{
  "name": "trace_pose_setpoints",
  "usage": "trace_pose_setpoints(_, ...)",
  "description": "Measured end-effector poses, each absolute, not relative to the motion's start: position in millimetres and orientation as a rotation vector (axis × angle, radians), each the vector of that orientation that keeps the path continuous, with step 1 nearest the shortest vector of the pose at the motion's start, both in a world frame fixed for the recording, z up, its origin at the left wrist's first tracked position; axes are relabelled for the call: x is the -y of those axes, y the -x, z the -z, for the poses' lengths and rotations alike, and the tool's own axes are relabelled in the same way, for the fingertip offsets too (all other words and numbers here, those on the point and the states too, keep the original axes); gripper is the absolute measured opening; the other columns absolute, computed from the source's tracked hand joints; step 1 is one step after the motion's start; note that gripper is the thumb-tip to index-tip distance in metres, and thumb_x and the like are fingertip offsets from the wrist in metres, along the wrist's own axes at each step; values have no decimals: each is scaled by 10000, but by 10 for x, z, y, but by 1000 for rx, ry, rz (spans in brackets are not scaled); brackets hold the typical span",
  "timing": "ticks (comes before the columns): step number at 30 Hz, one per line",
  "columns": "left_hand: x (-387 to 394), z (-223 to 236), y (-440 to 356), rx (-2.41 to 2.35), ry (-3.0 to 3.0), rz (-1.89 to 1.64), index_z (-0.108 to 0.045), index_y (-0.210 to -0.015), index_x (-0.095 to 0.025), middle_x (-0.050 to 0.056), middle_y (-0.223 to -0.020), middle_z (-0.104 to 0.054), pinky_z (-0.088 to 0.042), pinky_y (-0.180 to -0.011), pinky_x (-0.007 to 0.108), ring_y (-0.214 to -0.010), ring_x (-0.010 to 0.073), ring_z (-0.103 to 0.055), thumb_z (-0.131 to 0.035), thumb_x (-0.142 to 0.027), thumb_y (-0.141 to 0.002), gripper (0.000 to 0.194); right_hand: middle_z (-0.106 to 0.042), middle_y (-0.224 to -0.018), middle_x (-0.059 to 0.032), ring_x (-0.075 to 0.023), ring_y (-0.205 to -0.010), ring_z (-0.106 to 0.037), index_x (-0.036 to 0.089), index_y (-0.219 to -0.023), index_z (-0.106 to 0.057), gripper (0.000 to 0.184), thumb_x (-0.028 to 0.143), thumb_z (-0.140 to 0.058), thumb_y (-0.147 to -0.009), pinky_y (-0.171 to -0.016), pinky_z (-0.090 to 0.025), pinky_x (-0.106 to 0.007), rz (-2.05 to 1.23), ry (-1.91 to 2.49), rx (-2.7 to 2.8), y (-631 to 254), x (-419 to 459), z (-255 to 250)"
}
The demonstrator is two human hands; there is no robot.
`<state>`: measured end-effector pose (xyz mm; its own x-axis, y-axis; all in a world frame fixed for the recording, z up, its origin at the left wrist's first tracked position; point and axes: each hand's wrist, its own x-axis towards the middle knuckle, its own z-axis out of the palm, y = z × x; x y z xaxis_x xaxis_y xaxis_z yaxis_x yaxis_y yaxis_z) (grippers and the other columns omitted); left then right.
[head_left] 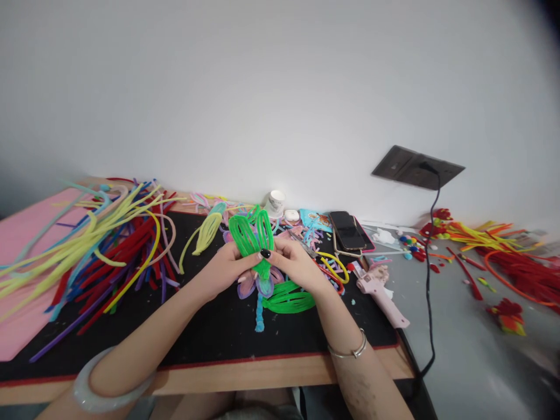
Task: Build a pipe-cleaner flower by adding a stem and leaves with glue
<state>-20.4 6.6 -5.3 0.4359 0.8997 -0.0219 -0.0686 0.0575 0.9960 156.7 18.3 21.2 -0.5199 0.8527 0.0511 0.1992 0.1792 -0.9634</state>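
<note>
Between the fingertips of my left hand (228, 265) and my right hand (297, 265) is a bright green leaf of looped pipe cleaners (241, 233), standing upright with its loops fanned above the thumbs. Both hands are closed on its narrow lower end. Behind and under them, partly hidden, lies a purple and blue pipe-cleaner flower (247, 290) with a twisted blue piece (259, 318) hanging below it. A second green leaf (291, 298) rests on the black mat (205, 335) beneath my right wrist. To the left is a pale yellow looped piece (207, 233).
Loose pipe cleaners (126, 251) spread over a pink sheet (26, 326) on the left. At the right lie a phone (347, 230) and a pink glue gun (382, 294). A white cup (276, 203) stands behind. A black cord (431, 291) hangs from the wall socket (406, 166).
</note>
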Motion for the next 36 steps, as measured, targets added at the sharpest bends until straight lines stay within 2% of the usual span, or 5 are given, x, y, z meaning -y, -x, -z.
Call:
trace_pose_setpoints(5,-44,44,196,-771,-1291,-793,-479,-602,-168,-72,-407,-423,-315,-433,214,-371,71,-384,-632,-417,-796,351,-433,-520,39,-82,-462,-367,159,-626,-531,403,509,-594,-818,-435,-263,-215,-1437,973,1989,-1639,-195,-204)
trace_pose_setpoints(9,-55,75,186,-703,-1173,-839,-491,-647,-165,-65,-457,-441,-352,-445,226,-397,79,-405,-589,-477,-822,372,-449,-556,30,-86,-500,-375,149,-648,-554,395,499,-590,-826,-467,-280,-215,-1347,900,1942,-1633,-195,-213)
trace_pose_setpoints(16,-59,51,165,-740,-1058,-872,-500,-682,-160,-68,-461,-444,-347,-441,214,-395,61,-355,-653,-473,-772,360,-434,-542,34,-85,-488,-363,149,-641,-563,398,494,-572,-840,-488,-304,-225,-1268,906,1860,-1590,-190,-178)
trace_pose_setpoints(27,-72,100,177,-760,-1092,-886,-448,-649,-178,-85,-444,-402,-347,-458,218,-385,71,-394,-622,-472,-798,373,-474,-584,24,-91,-537,-397,144,-659,-580,360,467,-625,-811,-522,-343,-222,-1185,890,1788,-1539,-183,-144)
trace_pose_setpoints(36,-71,127,182,-795,-1149,-917,-436,-631,-183,-81,-441,-398,-321,-448,216,-374,68,-382,-594,-456,-819,367,-514,-603,11,-105,-546,-426,147,-687,-586,419,552,-600,-793,-535,-367,-232,-1206,933,1791,-1510,-183,-129)
